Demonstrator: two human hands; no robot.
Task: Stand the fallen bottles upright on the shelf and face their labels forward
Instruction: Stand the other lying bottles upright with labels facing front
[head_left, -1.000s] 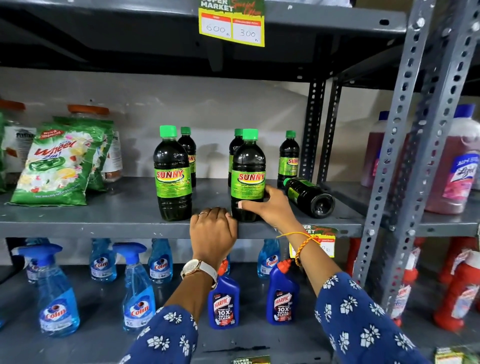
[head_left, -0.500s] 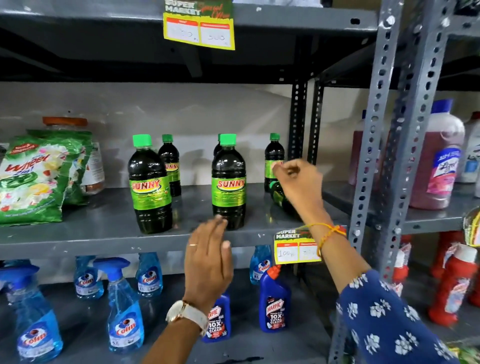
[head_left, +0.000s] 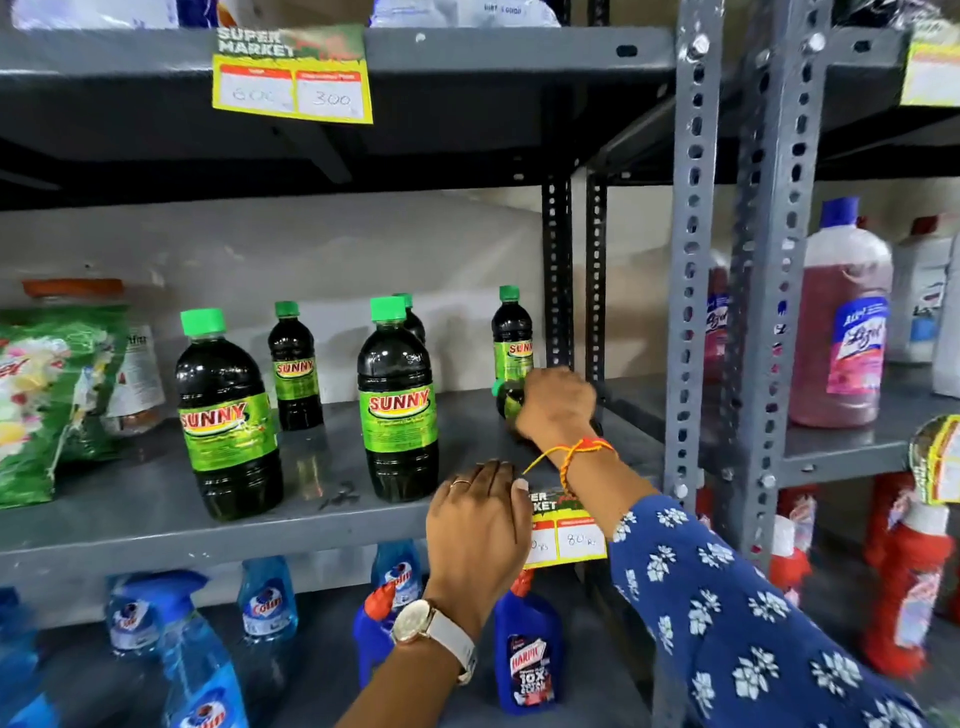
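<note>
- Head camera, looking at a grey metal shelf (head_left: 130, 525) stocked with dark plastic bottles that have green caps and green "SUNNY" labels.
- The right hand (head_left: 555, 405) reaches to the right end of this shelf and covers a fallen dark bottle with a green cap (head_left: 506, 397); the fingers curl down over its body, though how firmly they grip it cannot be told, since the hand hides most of the bottle.
- Only the cap end and a bit of the green label of that lying bottle show, pointing left, just in front of an upright small rear bottle (head_left: 511, 338).
- The left hand (head_left: 478, 512) rests on the front lip of the shelf, fingers together and bent over the edge, holding nothing.
- Two large front bottles stand upright with labels facing forward: one on the left (head_left: 226, 421), one in the middle (head_left: 397, 405), the latter just beside the left hand.
- Two more small bottles stand at the back, one (head_left: 293, 366) facing forward, the other (head_left: 413, 322) mostly hidden.
- A yellow price tag (head_left: 571, 538) hangs on the shelf lip between the two wrists.
- A green detergent packet (head_left: 47, 395) leans at the far left.
</note>
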